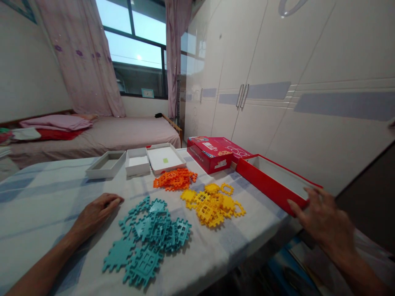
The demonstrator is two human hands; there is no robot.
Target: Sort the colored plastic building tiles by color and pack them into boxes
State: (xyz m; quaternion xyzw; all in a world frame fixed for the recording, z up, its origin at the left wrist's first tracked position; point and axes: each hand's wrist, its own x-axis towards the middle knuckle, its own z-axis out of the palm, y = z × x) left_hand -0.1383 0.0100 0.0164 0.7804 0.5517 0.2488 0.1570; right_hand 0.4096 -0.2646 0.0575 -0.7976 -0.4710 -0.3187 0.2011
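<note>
My left hand [100, 209] rests on the tablecloth with its fingers curled in, and nothing shows in it. Just right of it lies a pile of teal interlocking plastic tiles [157, 230], some square with notched edges. My right hand [327, 222] is at the near end of a long open red box [262, 183] with a white inside. Its thumb lies along the box's outer side and its fingers reach over the rim. A pile of yellow tiles [212, 205] sits between the teal pile and the box, and a pile of orange tiles [174, 179] lies behind.
A grey-white tray [106, 174], a small white box [137, 169] and a wider white lid [165, 167] stand along the table's far edge. Beside them is a printed red box [210, 164]. Past the table [40, 197] are a bed [132, 127] and a white wardrobe [265, 61].
</note>
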